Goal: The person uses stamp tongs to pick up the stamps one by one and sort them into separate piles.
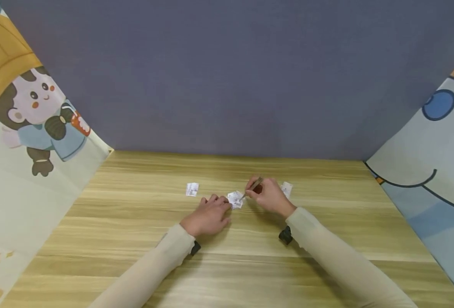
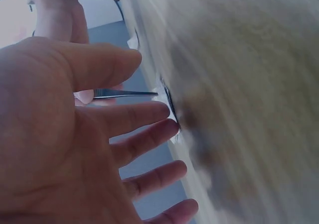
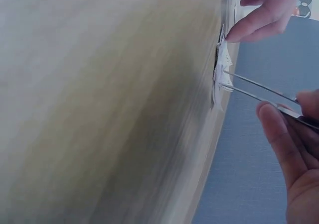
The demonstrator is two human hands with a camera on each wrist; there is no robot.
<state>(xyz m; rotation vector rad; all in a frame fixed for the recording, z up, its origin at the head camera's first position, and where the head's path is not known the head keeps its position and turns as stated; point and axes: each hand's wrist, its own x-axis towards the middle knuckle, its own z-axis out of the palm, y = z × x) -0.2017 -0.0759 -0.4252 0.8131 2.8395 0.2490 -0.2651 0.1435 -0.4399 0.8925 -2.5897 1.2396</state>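
A small heap of white printed paper pieces (image 1: 235,199) lies on the table between the two hands. My right hand (image 1: 269,196) pinches a pair of metal tweezers (image 1: 256,184). Their two tips stand slightly apart and reach the paper, as the right wrist view shows on the tweezers (image 3: 259,88). With fingers spread and nearly straight, my left hand (image 1: 208,215) rests at the left of the heap, its index fingertip touching the paper's edge (image 3: 223,67). In the left wrist view the left palm (image 2: 60,134) faces the camera.
One paper piece (image 1: 192,189) lies to the left on the wooden table (image 1: 227,273). Another paper piece (image 1: 286,189) lies behind the right hand, partly covered by it. A grey-blue panel (image 1: 227,77) rises at the table's back edge, with cartoon-printed sheets (image 1: 11,205) at the sides.
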